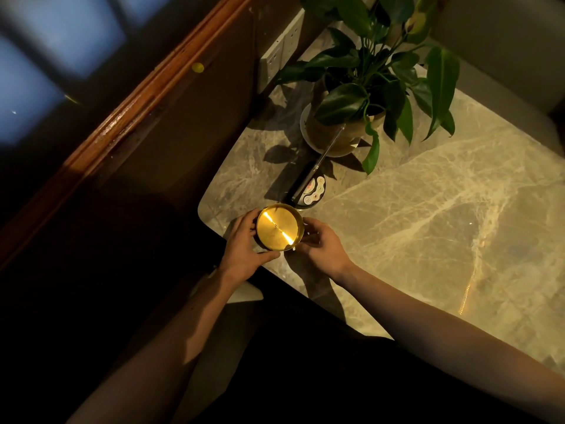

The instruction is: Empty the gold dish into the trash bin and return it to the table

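The gold dish [279, 227] sits between both hands at the near corner of the marble table [428, 209]; the left hand [244, 244] cups its left wall, the right hand [321, 246] grips its right side; its inside shows bare and shiny; just beyond the hands lies a dark remote [307, 186], then a potted plant [360, 87].

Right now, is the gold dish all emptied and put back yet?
Almost, it seems. The gold dish looks empty inside, only shiny metal showing, so the dumping seems done. Both hands, left and right, hold its sides at the corner of the marble table. No trash bin is in view. What is left: letting go, if it is already resting there.
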The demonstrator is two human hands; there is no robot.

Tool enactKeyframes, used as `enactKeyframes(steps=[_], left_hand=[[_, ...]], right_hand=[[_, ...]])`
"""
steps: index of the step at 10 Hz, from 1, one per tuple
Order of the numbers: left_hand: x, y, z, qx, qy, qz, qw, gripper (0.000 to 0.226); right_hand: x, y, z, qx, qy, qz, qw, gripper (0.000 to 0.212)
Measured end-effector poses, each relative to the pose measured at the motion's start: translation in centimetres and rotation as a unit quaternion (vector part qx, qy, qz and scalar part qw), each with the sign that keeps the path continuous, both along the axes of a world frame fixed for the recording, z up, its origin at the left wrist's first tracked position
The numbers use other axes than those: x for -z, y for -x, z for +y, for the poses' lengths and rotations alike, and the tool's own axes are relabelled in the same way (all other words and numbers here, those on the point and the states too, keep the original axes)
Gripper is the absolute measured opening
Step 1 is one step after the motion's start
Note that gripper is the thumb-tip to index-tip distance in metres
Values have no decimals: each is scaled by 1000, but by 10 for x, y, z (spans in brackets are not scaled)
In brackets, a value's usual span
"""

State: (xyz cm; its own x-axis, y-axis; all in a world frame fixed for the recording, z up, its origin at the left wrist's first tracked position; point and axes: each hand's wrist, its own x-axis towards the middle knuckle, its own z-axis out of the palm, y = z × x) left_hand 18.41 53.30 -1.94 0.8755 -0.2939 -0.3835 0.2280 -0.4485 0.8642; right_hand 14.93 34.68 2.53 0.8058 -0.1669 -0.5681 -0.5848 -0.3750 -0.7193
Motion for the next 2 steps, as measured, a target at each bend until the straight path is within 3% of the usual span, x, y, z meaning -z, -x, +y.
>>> enactKeyframes(steps=[2], left_hand=[[-4, 2, -3, -36, 16, -10, 999, 100]], right_hand=[[-5, 2, 0, 17, -21, -9, 1000, 57]])
